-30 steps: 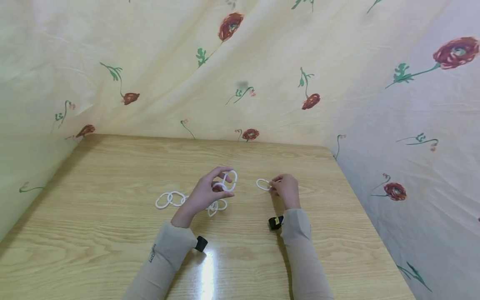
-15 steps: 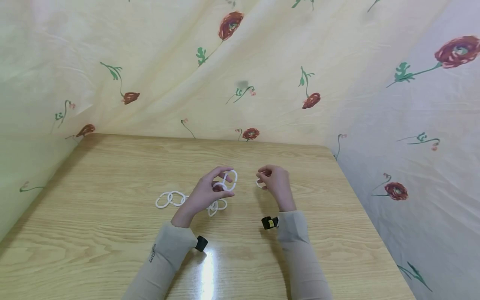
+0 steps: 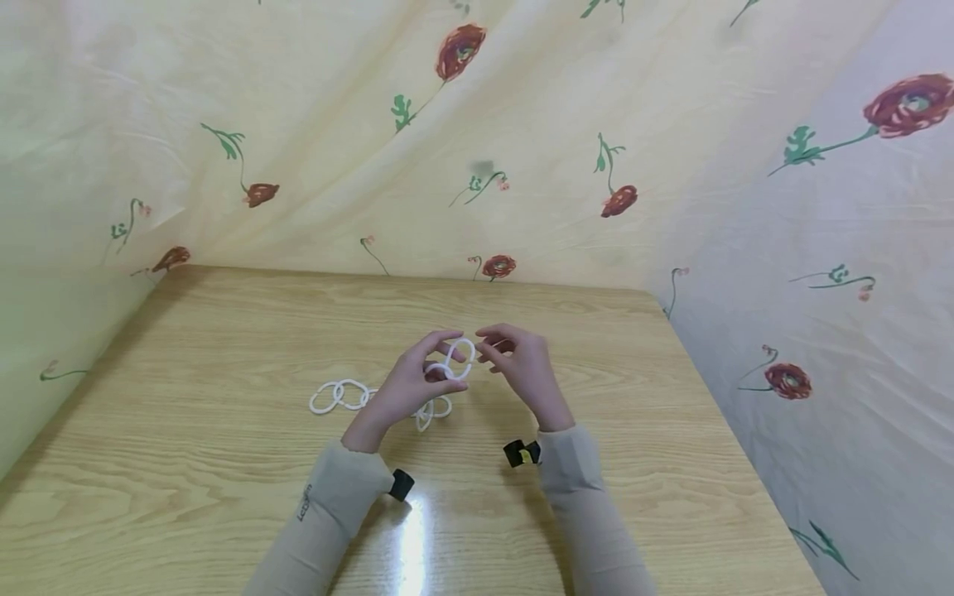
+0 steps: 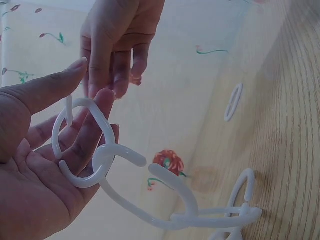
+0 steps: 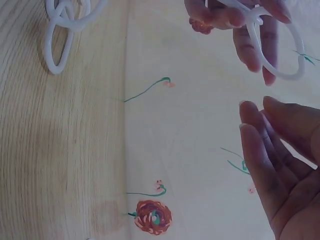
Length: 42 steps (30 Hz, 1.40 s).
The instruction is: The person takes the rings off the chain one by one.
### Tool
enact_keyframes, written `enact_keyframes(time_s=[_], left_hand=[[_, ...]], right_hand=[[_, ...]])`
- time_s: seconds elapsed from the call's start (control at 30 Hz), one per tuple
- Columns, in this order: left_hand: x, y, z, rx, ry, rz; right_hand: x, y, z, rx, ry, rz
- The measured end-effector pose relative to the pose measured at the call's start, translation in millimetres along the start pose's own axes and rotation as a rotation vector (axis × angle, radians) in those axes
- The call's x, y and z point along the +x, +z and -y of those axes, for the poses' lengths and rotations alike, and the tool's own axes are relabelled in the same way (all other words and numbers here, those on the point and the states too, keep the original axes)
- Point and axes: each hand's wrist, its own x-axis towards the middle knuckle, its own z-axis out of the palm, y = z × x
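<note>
My left hand (image 3: 406, 385) holds a white plastic chain link (image 3: 473, 356) upright between thumb and fingers, above the table. This link is joined to other white C-shaped links (image 4: 127, 204), which hang from the palm down to the tabletop in the left wrist view. My right hand (image 3: 526, 364) is just to the right of the raised link, its fingers loosely bent and holding nothing. In the right wrist view, its fingertips (image 5: 245, 127) are close together, a short way from the link. A single loose white link (image 4: 233, 102) lies on the table, hidden behind my right hand in the head view.
More joined white links (image 3: 365, 397) lie on the wooden table (image 3: 224, 463) left of and below my left hand. Flowered cloth (image 3: 320, 149) hangs at the back and both sides. Each wrist wears a small black camera (image 3: 401, 485).
My right hand has left the loose link on the table and moved left, up to the link in my left hand. The left hand has barely moved.
</note>
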Motion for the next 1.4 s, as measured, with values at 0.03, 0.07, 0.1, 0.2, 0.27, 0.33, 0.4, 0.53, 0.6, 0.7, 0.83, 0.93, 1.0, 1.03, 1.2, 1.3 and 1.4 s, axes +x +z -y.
enact_keyframes(time_s=[0.03, 0.07, 0.1, 0.2, 0.27, 0.33, 0.4, 0.53, 0.6, 0.7, 0.83, 0.93, 1.0, 1.03, 1.2, 1.3, 1.4], left_hand=[[0.0, 0.0, -0.2, -0.001, -0.004, 0.002], [0.0, 0.0, -0.1, 0.001, -0.004, 0.004], [0.1, 0.0, 0.0, 0.003, -0.003, 0.007], [0.2, -0.1, 0.6, 0.003, 0.003, 0.012], [0.4, 0.1, 0.8, 0.004, 0.008, 0.015], [0.5, 0.2, 1.1, -0.001, 0.01, 0.018], [0.6, 0.4, 1.2, 0.0, 0.012, 0.021], [0.7, 0.6, 1.5, 0.001, 0.016, 0.019], [0.6, 0.6, 1.5, -0.002, 0.016, 0.017], [0.3, 0.7, 1.2, -0.002, 0.012, 0.014], [0.2, 0.8, 1.0, 0.014, 0.008, 0.01], [0.4, 0.6, 1.2, 0.027, 0.007, 0.007], [0.8, 0.6, 1.5, 0.032, 0.008, 0.009], [0.9, 0.5, 1.7, 0.027, 0.008, 0.011], [1.8, 0.6, 3.7, -0.01, 0.006, 0.025], [2.1, 1.2, 4.8, -0.034, -0.001, 0.038], [2.3, 2.2, 5.2, -0.049, -0.008, 0.052]], right_hand=[[-0.3, 0.7, 0.7, 0.005, -0.016, -0.004], [-0.5, 1.5, 0.9, 0.01, -0.03, -0.008], [-0.8, 2.0, 1.3, 0.017, -0.038, -0.013], [-1.3, 3.3, 2.1, 0.021, -0.063, -0.028], [-1.8, 3.8, 2.7, 0.015, -0.078, -0.037], [-2.2, 4.1, 3.3, 0.009, -0.098, -0.042], [-2.6, 4.5, 3.4, 0.007, -0.12, -0.047], [-3.6, 5.6, 2.9, 0.007, -0.168, -0.057], [-4.1, 6.4, 2.4, 0.009, -0.183, -0.063], [-4.5, 7.5, 1.9, 0.013, -0.189, -0.064], [-5.2, 8.3, 2.3, 0.007, -0.188, -0.06], [-5.6, 8.4, 2.7, -0.006, -0.19, -0.064], [-5.6, 8.6, 2.6, -0.019, -0.194, -0.072], [-5.6, 8.7, 2.4, -0.029, -0.198, -0.078], [-6.1, 10.1, 0.0, -0.04, -0.216, -0.095], [-6.6, 11.1, -2.3, -0.021, -0.216, -0.102], [-6.6, 12.2, -4.2, -0.015, -0.219, -0.114]])
